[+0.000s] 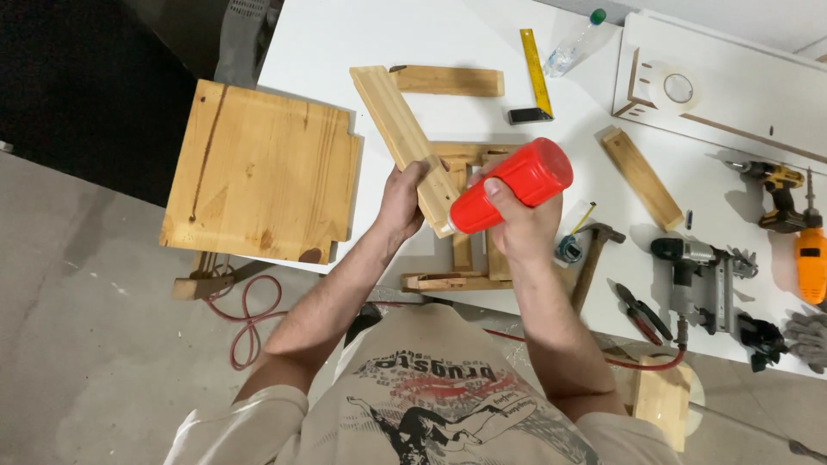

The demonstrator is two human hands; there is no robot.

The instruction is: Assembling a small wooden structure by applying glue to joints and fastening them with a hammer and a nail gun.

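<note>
My left hand [402, 200] grips a long pale wooden slat [398, 129] near its lower end, holding it tilted up and to the left over the white table [327, 43]. My right hand [523, 226] holds a red glue bottle [517, 182] turned on its side, its white nozzle touching the slat's lower end. Under both hands lies a partly built wooden frame [461, 258] of several joined pieces.
A square wooden panel [258, 172] overhangs the table's left edge. On the table lie a short plank [448, 81], a yellow square ruler [536, 73], a plastic bottle [573, 43], another plank [642, 176], a hammer [593, 254], pliers [642, 312], a nail gun [702, 275], drills [788, 207], gloves [805, 337].
</note>
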